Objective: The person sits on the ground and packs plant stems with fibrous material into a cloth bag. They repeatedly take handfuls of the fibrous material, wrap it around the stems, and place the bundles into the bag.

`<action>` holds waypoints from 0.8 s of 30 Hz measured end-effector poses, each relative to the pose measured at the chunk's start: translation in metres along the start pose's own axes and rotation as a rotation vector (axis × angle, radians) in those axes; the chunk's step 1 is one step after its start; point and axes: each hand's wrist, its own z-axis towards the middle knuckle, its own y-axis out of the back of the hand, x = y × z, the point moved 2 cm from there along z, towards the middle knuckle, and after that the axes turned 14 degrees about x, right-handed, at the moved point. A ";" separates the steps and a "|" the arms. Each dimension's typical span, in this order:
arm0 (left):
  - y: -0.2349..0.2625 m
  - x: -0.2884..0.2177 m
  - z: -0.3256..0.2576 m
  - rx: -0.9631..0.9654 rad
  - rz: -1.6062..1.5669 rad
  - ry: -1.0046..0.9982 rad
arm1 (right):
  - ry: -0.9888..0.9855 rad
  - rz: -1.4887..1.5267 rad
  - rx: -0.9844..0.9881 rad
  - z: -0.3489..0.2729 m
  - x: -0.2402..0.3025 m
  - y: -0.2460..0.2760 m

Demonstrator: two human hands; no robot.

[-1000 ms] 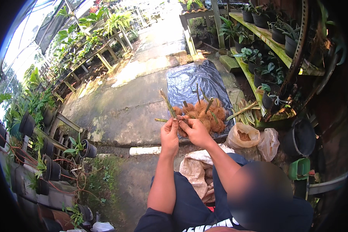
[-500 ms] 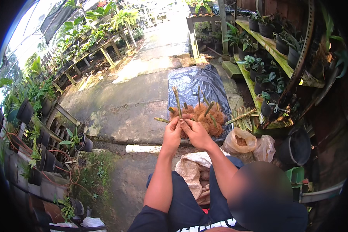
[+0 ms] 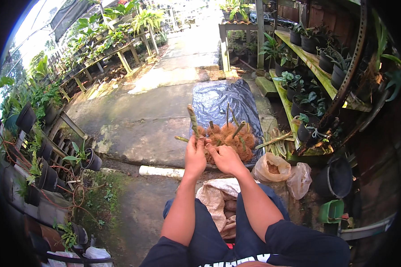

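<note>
My left hand point(image 3: 195, 155) is closed round the lower part of a thick green-brown stem cutting point(image 3: 192, 119), which stands up from the fist and leans slightly left. Close beside it, my right hand point(image 3: 226, 158) has its fingers pinched together near the cutting's base; what they grip is hidden. Just beyond both hands, several balls of brown coconut fibre point(image 3: 243, 149) with cut stems poking out sit bunched on a black plastic sheet point(image 3: 227, 98). Another green stem point(image 3: 181, 139) points out to the left behind my left hand.
An open woven sack point(image 3: 209, 200) lies between my legs. To the right stand a plastic bag of brown fibre point(image 3: 274, 168), a clear bag point(image 3: 299, 180), a black bucket point(image 3: 336, 179) and plant shelves point(image 3: 318, 58). A white pipe point(image 3: 161, 171) lies left of my arms.
My hands have come slightly apart, the right one lower. The upright cutting in my left hand has swung left and toward me. The whole view has shifted a little.
</note>
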 end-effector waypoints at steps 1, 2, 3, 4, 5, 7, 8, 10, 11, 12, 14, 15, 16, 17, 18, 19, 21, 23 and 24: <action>0.004 -0.001 0.000 -0.002 -0.021 0.017 | -0.014 -0.016 -0.002 -0.001 0.002 0.002; 0.008 0.000 0.000 -0.005 -0.042 0.033 | 0.062 0.038 -0.019 0.005 -0.007 0.002; 0.011 0.002 0.001 -0.007 -0.063 0.050 | 0.134 0.092 -0.101 0.005 -0.010 0.002; 0.012 0.003 0.001 0.011 -0.133 0.097 | 0.205 0.146 -0.183 0.006 -0.012 0.003; 0.009 0.004 0.002 0.045 -0.067 0.133 | 0.277 0.200 -0.265 0.006 -0.014 0.005; 0.002 0.000 -0.002 0.110 0.068 0.207 | 0.262 0.291 -0.286 0.008 -0.015 0.008; -0.005 -0.009 -0.006 0.056 0.136 0.120 | 0.282 0.308 -0.305 0.006 -0.011 0.010; -0.009 -0.006 -0.007 0.086 0.262 0.144 | 0.309 0.341 -0.337 0.005 -0.011 0.011; -0.012 -0.005 -0.008 0.103 0.323 0.155 | 0.318 0.356 -0.349 0.007 -0.013 0.011; -0.016 -0.005 -0.009 0.097 0.297 0.128 | 0.327 0.371 -0.361 0.007 -0.016 0.011; -0.015 -0.002 -0.008 0.128 0.345 0.159 | 0.341 0.361 -0.362 0.007 -0.017 0.013; -0.014 -0.001 -0.008 0.143 0.369 0.174 | 0.348 0.356 -0.362 0.007 -0.017 0.014; -0.015 -0.002 -0.008 0.130 0.398 0.192 | 0.346 0.350 -0.361 0.007 -0.017 0.014; -0.015 -0.004 -0.008 0.116 0.427 0.210 | 0.344 0.344 -0.360 0.006 -0.017 0.013; -0.016 -0.005 -0.009 0.102 0.455 0.228 | 0.342 0.339 -0.359 0.006 -0.016 0.013; -0.015 -0.008 -0.009 0.088 0.495 0.253 | 0.322 0.337 -0.339 0.005 -0.014 0.013; -0.013 -0.013 -0.010 0.060 0.574 0.305 | 0.283 0.333 -0.298 0.003 -0.009 0.013; -0.013 -0.016 -0.011 0.041 0.547 0.290 | 0.288 0.324 -0.318 0.005 -0.012 0.013; -0.014 -0.018 -0.012 0.032 0.533 0.283 | 0.290 0.319 -0.328 0.007 -0.015 0.011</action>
